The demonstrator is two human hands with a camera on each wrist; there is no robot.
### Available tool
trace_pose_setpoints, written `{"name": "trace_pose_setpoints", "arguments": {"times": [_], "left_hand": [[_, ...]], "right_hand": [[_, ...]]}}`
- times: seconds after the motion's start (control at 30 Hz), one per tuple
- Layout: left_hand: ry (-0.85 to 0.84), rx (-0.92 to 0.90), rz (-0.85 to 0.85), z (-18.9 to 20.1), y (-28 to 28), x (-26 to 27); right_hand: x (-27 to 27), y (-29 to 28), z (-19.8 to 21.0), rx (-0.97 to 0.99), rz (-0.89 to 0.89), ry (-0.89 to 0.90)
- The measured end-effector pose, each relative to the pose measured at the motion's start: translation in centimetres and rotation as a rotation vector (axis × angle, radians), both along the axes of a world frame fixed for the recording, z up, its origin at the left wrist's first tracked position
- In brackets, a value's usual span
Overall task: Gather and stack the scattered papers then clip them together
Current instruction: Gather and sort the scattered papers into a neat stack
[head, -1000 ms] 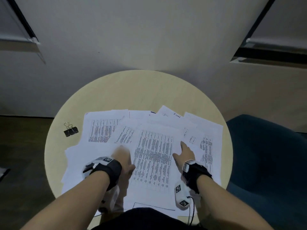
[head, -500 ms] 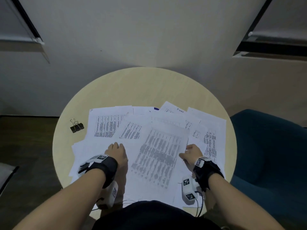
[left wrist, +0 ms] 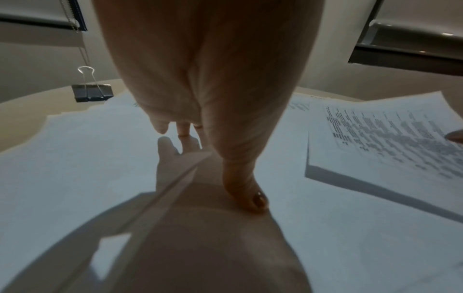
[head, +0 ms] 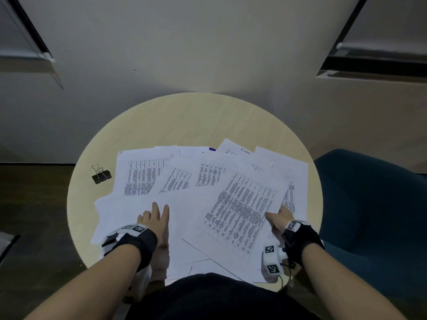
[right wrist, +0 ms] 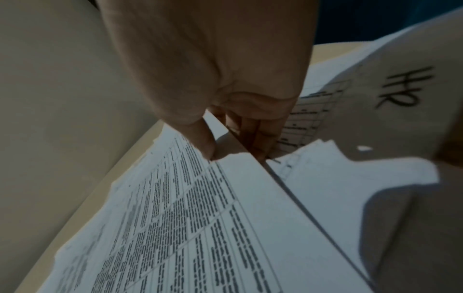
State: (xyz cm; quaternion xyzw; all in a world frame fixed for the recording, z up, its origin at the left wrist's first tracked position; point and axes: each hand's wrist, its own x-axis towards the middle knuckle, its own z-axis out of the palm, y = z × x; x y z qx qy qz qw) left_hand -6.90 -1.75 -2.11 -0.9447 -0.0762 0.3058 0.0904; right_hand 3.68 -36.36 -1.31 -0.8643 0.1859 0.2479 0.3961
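Several printed white papers [head: 175, 181] lie spread and overlapping on a round pale table [head: 184, 121]. My right hand [head: 278, 218] pinches the right edge of a printed sheet [head: 242, 209], thumb on top and fingers [right wrist: 260, 136] underneath; the sheet [right wrist: 200, 218] is lifted and turned clockwise. My left hand [head: 154, 218] lies flat with straight fingers on blank paper [left wrist: 75, 158] at the near left. A black binder clip [head: 101, 174] lies alone on the table's left side, also in the left wrist view as the clip [left wrist: 91, 93] beyond my hand.
A dark blue upholstered chair [head: 374, 204] stands close on the right of the table. A pale wall [head: 184, 54] rises behind it, and dark floor [head: 30, 204] shows on the left. The table's far half is bare wood.
My right hand has gone from pressing on the papers to pinching the printed sheet's edge, and has drawn it to the right and turned it. My left hand has stayed pressing on the left papers.
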Motion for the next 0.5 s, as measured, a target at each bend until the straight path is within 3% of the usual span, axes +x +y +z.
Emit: {"name": "trace_pose_setpoints", "arguments": {"times": [0.1, 0.2, 0.27, 0.5], "left_hand": [[-0.006, -0.105, 0.058, 0.4, -0.3, 0.7], [0.102, -0.267, 0.092, 0.3, -0.3, 0.4], [0.149, -0.243, 0.067, 0.0, -0.6, -0.4], [0.08, -0.217, 0.045, -0.3, -0.5, -1.6]], "right_hand": [[-0.3, 0.4, 0.2, 0.037, 0.037, 0.013], [0.0, 0.5, 0.3, 0.059, 0.065, 0.044], [-0.1, 0.4, 0.2, 0.105, 0.026, 0.076], [0.0, 0.0, -1.2, 0.267, -0.02, 0.139]]}}
